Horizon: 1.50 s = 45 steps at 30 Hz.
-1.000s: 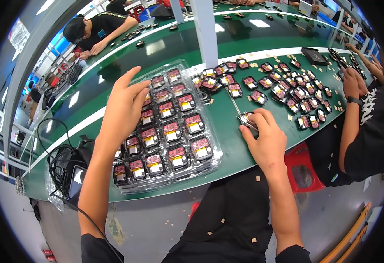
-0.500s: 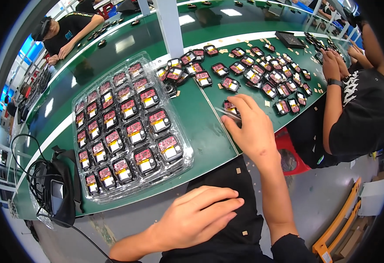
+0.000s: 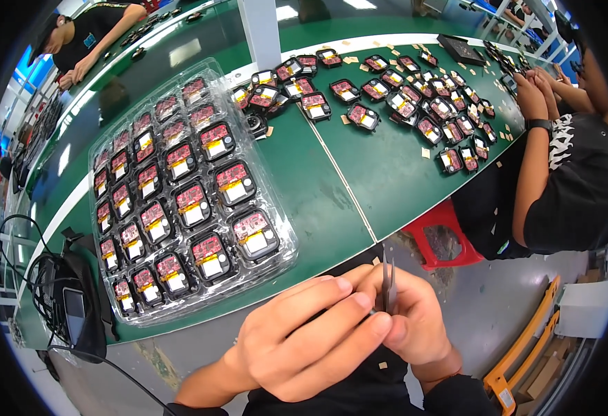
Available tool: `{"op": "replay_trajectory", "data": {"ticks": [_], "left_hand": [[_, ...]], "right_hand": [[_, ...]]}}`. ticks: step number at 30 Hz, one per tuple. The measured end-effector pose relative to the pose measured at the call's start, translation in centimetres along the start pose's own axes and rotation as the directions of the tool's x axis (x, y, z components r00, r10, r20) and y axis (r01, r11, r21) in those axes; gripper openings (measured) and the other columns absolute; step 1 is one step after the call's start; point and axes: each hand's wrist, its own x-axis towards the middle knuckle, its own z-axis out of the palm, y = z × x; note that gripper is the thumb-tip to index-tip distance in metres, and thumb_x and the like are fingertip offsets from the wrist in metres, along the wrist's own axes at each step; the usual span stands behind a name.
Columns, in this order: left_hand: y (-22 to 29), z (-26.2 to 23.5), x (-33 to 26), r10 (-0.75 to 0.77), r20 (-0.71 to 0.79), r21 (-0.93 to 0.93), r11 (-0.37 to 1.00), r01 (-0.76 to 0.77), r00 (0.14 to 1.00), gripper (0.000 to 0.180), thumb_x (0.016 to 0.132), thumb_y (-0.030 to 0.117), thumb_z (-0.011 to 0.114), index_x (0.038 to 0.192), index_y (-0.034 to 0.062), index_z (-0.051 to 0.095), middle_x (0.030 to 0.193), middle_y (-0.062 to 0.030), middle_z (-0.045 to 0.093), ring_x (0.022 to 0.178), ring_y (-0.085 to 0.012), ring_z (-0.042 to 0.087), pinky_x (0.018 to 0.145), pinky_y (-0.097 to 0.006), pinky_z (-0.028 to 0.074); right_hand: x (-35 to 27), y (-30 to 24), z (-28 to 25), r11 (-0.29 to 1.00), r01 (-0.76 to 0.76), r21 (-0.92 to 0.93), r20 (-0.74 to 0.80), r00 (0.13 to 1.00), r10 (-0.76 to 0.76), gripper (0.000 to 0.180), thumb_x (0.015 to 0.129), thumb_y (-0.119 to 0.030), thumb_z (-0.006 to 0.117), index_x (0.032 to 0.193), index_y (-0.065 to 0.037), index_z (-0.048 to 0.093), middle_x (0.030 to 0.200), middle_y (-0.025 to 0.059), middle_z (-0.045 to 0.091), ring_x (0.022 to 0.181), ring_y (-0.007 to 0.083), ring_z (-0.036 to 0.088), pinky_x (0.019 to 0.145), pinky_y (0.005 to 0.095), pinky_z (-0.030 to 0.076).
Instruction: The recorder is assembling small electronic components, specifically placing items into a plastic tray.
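Note:
My right hand (image 3: pixel 415 315) is closed around a pair of metal tweezers (image 3: pixel 388 281), their tips pointing up. Against it, in front of my body, my left hand (image 3: pixel 304 336) has its fingers curled inward; what they hold is hidden behind them. To the left, a clear plastic tray (image 3: pixel 287 239) carries rows of small black square housings, each with a red circuit board, yellow tape and a white label, such as the near right housing (image 3: pixel 254 234). More of these loose housings (image 3: pixel 363 118) lie spread over the green table (image 3: pixel 318 201) beyond my hands.
A black bag with coiled cable (image 3: pixel 75 305) stands left of the tray. A grey post (image 3: pixel 259 31) rises behind it. On the right sit a co-worker (image 3: pixel 567 173), a red stool (image 3: pixel 443 239) and an orange pallet jack (image 3: pixel 522 353). Small tan squares (image 3: pixel 425 152) litter the table.
My right hand has drawn back from the table with the tweezers and met my left hand. The housing that lay by my right fingers is gone from its spot.

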Motion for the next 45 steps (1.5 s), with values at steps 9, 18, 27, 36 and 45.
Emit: {"op": "replay_trajectory", "data": {"ticks": [9,18,27,36,45], "left_hand": [[1.4,1.5,-2.8,-0.727,0.087,-0.937,0.173,0.305,0.681,0.066,0.076,0.0,0.09,0.131,-0.0054,0.054,0.131,-0.0252,0.059,0.121,-0.0355,0.065,0.106,-0.046,0.055],[1.5,1.7,-3.8,-0.727,0.148,-0.934,0.12,0.335,0.671,0.07,0.077,0.001,0.09,0.134,-0.0069,0.05,0.135,-0.0241,0.056,0.126,-0.0372,0.062,0.108,-0.049,0.053],[1.7,2.1,-4.1,-0.745,0.152,-0.932,0.11,0.345,0.649,0.069,0.077,0.003,0.09,0.134,-0.0077,0.052,0.134,-0.0215,0.055,0.125,-0.0374,0.062,0.106,-0.047,0.055],[1.4,1.8,-4.1,-0.722,0.156,-0.92,0.142,0.365,0.673,0.068,0.078,0.004,0.089,0.134,-0.0089,0.053,0.135,-0.0211,0.052,0.124,-0.0372,0.062,0.107,-0.047,0.055],[2.5,1.6,-3.1,-0.806,0.191,-0.881,0.111,0.461,0.56,0.07,0.076,0.018,0.092,0.131,-0.0068,0.057,0.131,-0.0199,0.053,0.12,-0.0312,0.063,0.105,-0.049,0.056]], "right_hand": [[-0.7,-1.0,0.7,0.253,0.195,-0.948,0.078,0.91,-0.408,0.032,0.096,-0.012,0.074,0.123,0.005,0.067,0.108,0.0132,0.058,0.074,0.0145,0.061,0.064,0.0281,0.05],[-0.1,0.3,-1.2,-0.282,0.37,-0.885,0.464,0.654,-0.598,0.039,0.074,-0.003,0.086,0.112,-0.002,0.075,0.089,0.0054,0.068,0.055,0.0125,0.056,0.045,0.0257,0.043],[0.3,-0.1,-1.7,-0.308,0.406,-0.86,0.509,0.646,-0.569,0.037,0.069,-0.001,0.083,0.104,-0.003,0.076,0.087,0.0041,0.07,0.053,0.0126,0.055,0.046,0.0257,0.041],[0.6,-0.1,-1.8,0.029,0.413,-0.91,0.313,0.731,-0.606,0.028,0.069,0.0,0.087,0.095,-0.004,0.077,0.082,0.0059,0.069,0.056,0.0178,0.063,0.049,0.0275,0.046],[0.1,0.9,-1.6,-0.175,0.394,-0.902,0.414,0.681,-0.604,0.034,0.069,0.002,0.086,0.101,-0.001,0.073,0.085,0.0055,0.067,0.054,0.0158,0.057,0.048,0.0276,0.044]]}}
